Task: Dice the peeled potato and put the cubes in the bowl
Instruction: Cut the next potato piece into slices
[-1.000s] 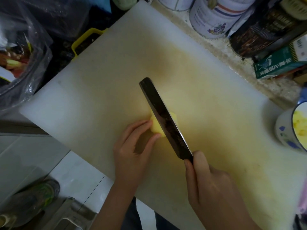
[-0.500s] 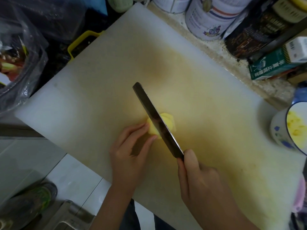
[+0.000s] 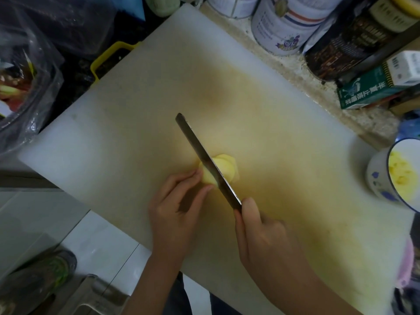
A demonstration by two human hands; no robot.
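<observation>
A yellow peeled potato piece [image 3: 225, 168] lies near the middle of the large white cutting board [image 3: 136, 110]. My left hand [image 3: 177, 208] pinches its left end with fingertips. My right hand [image 3: 261, 233] grips the handle of a dark cleaver [image 3: 204, 158], whose blade runs diagonally across the potato and stands in it; cut slices fan out on the blade's right side. A white bowl with blue flowers [image 3: 379, 178] stands at the right edge of the board and holds yellow potato cubes.
Tins [image 3: 288, 21], a dark bag [image 3: 354, 42] and a green carton [image 3: 372, 89] line the counter behind the board. A plastic bag with scraps [image 3: 25, 87] sits at the left. The board's near edge overhangs a tiled floor.
The cleaver has shifted slightly left along the potato, and more cut slices show on its right side. My left hand's fingertips have drawn back toward the potato's left end.
</observation>
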